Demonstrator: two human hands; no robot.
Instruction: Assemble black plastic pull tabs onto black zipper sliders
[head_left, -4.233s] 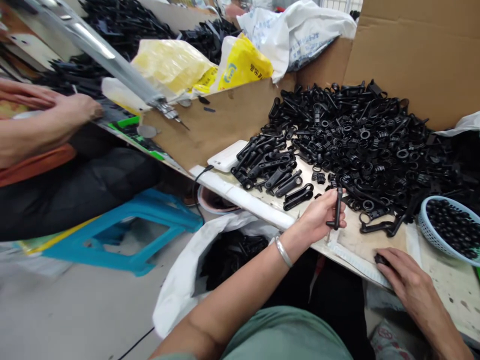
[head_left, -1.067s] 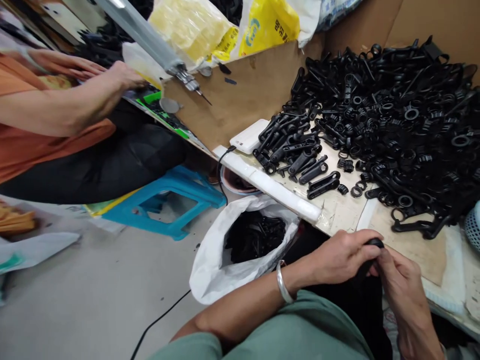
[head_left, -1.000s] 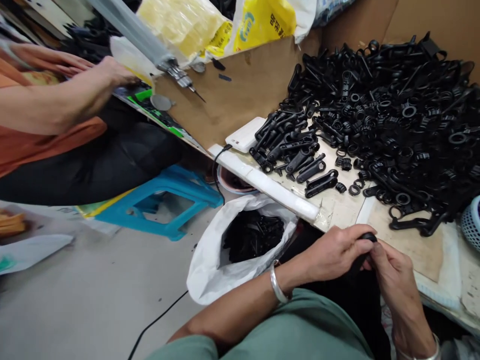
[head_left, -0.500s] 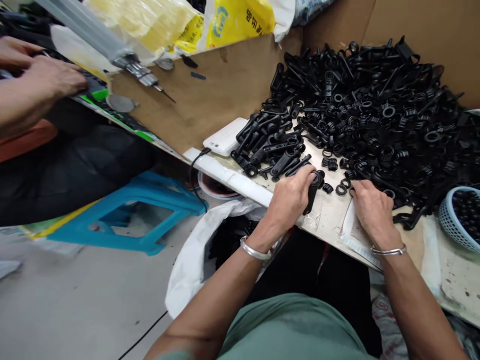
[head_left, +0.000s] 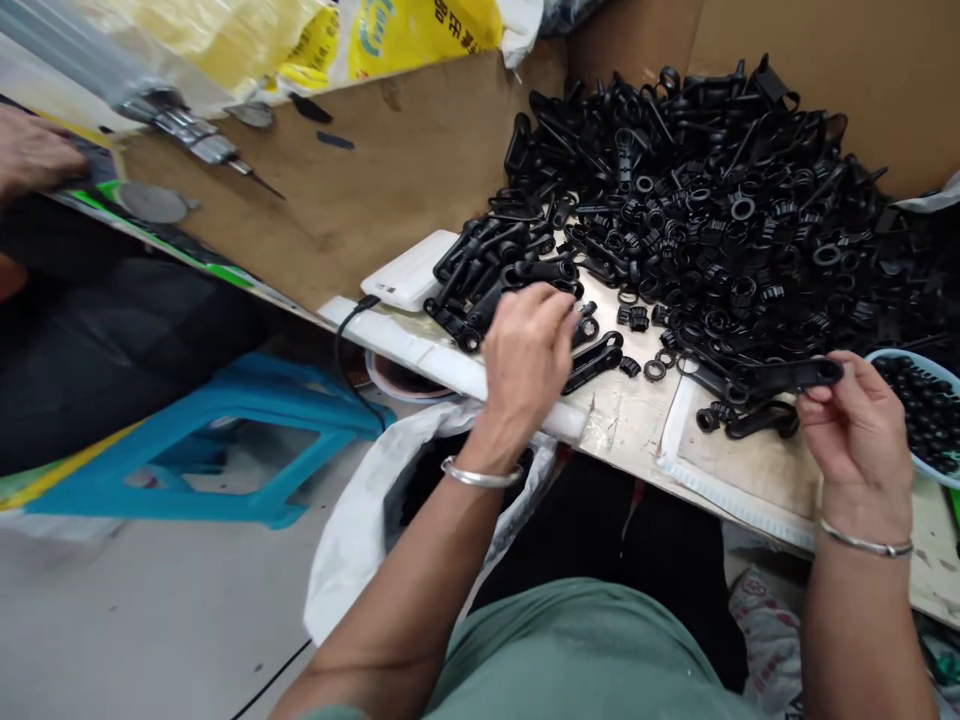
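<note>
My right hand (head_left: 862,430) pinches one end of a black plastic arm (head_left: 791,377), held nearly level above the right part of the worktable. Beneath it lie another black arm (head_left: 757,420) and a small ribbed black ring (head_left: 707,419). My left hand (head_left: 529,350) is over a group of black arms (head_left: 487,270) at the left, back upward and fingers curled down; whatever it grips is hidden. Just right of it rest two black arms (head_left: 596,362) side by side, with a few loose rings (head_left: 655,370) near them.
A large heap of black plastic parts (head_left: 712,210) stands against cardboard. At right is a blue basket (head_left: 911,362) of black balls. A white power bank (head_left: 411,270) with a cable lies left. A screwdriver-like tool (head_left: 202,140) juts in; an open white sack (head_left: 352,560) stands below. A co-worker's hand (head_left: 34,155) shows left.
My left hand has carried a black arm left to the group of arms. My right hand has moved right from the loose rings and now holds a black arm. The view has shifted right.
</note>
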